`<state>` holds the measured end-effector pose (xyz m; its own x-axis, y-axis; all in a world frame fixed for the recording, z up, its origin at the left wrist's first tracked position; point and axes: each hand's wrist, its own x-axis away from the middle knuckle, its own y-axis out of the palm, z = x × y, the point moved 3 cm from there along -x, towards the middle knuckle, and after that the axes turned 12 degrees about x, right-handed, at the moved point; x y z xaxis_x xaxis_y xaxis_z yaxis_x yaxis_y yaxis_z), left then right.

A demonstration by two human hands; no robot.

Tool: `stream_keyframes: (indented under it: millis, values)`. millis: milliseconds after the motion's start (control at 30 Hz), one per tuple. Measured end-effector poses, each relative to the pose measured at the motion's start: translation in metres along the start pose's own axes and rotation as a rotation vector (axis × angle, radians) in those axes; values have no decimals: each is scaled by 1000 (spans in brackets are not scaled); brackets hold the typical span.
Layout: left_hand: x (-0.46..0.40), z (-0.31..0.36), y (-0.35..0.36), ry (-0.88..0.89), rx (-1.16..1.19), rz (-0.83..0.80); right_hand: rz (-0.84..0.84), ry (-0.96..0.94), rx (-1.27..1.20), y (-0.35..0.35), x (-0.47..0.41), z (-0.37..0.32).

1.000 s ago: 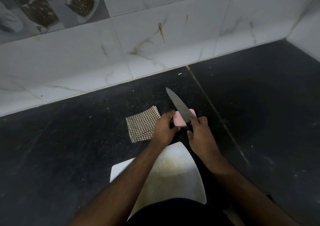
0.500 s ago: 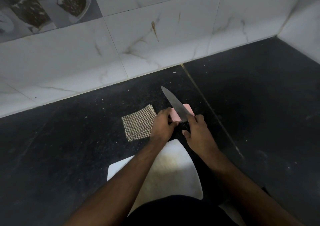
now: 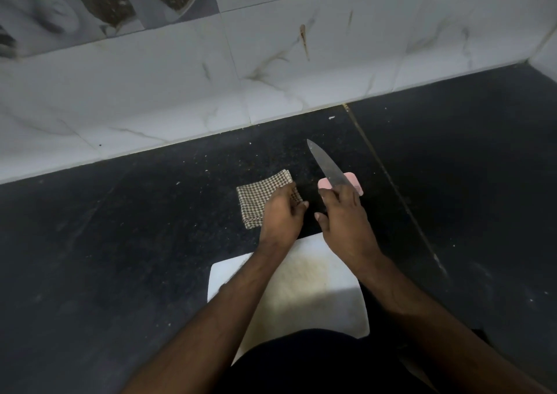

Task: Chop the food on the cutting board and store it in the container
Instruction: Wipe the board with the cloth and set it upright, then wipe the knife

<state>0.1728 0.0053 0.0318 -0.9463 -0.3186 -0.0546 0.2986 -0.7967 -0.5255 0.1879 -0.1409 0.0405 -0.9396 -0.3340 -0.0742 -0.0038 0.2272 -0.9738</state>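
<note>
A white cutting board [image 3: 304, 291] lies on the black counter close to me, bearing only a yellowish stain. My right hand [image 3: 343, 221] grips a knife [image 3: 325, 167] by its hidden handle, with the blade pointing away and left. The blade lies across a small pink block [image 3: 352, 180] just beyond the board. My left hand [image 3: 281, 215] sits on the right part of a folded brown-checked cloth [image 3: 256, 200], fingers curled down onto it. No food or container shows in this view.
The black stone counter [image 3: 120, 258] runs left and right, with a seam [image 3: 391, 182] on the right. White marble-pattern wall tiles [image 3: 180, 92] stand behind, and a side wall [image 3: 545, 52] closes the far right corner. My dark clothing covers the board's near edge.
My left hand has let go of the pink block and moved left onto the checked cloth. My right hand still holds the knife over the block.
</note>
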Motion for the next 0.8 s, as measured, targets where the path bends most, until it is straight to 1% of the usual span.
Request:
stream_keyframes:
  millis: [133, 200, 267, 333, 433, 500, 567, 600, 667, 733, 800]
  values:
    - [10, -13, -21, -33, 9, 46, 15, -124, -76, 4, -4, -23]
    - [15, -23, -33, -62, -6, 88, -4, -197, -113, 11, -8, -36]
    - [21, -37, -48, -114, -40, 138, -37, -228, -130, 20, -14, -49]
    - [25, -50, -61, -166, -57, 175, -52, -203, -118, 30, -24, -57]
    - [31, -70, -74, -252, 2, 188, -117, -103, -24, 45, -40, -65]
    - [34, -77, -77, -298, 88, 163, -175, -46, 34, 53, -47, -69]
    - [39, -79, -74, -333, 252, 139, -183, -19, 16, 57, -52, -73]
    - [41, -78, -72, -356, 341, 140, -177, -1, -40, 59, -53, -75]
    - [43, -80, -70, -434, 491, 190, -188, 61, -232, 60, -54, -77]
    - [43, -79, -72, -535, 605, 237, -232, 166, -433, 62, -54, -78]
    - [42, -77, -73, -578, 680, 229, -282, 272, -631, 59, -52, -79]
